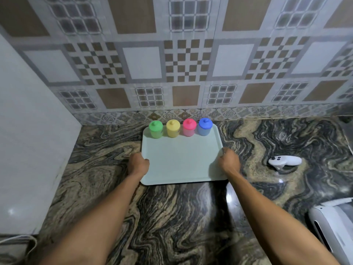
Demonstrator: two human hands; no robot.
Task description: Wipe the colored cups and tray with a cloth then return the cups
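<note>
From the head camera I see the pale tray (181,159) lying flat on the marbled table (191,217). My left hand (138,163) grips its left edge, thumb curled over the rim, and my right hand (229,161) grips the right edge the same way. Along the tray's far side four lidded cups stand upright in a row: green cup (156,129), yellow cup (173,128), pink cup (189,127), blue cup (205,126). A white controller (284,162) lies on the table to the right, well apart from the tray.

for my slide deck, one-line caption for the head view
The left hand and right hand grip a tray bearing four lidded cups.
</note>
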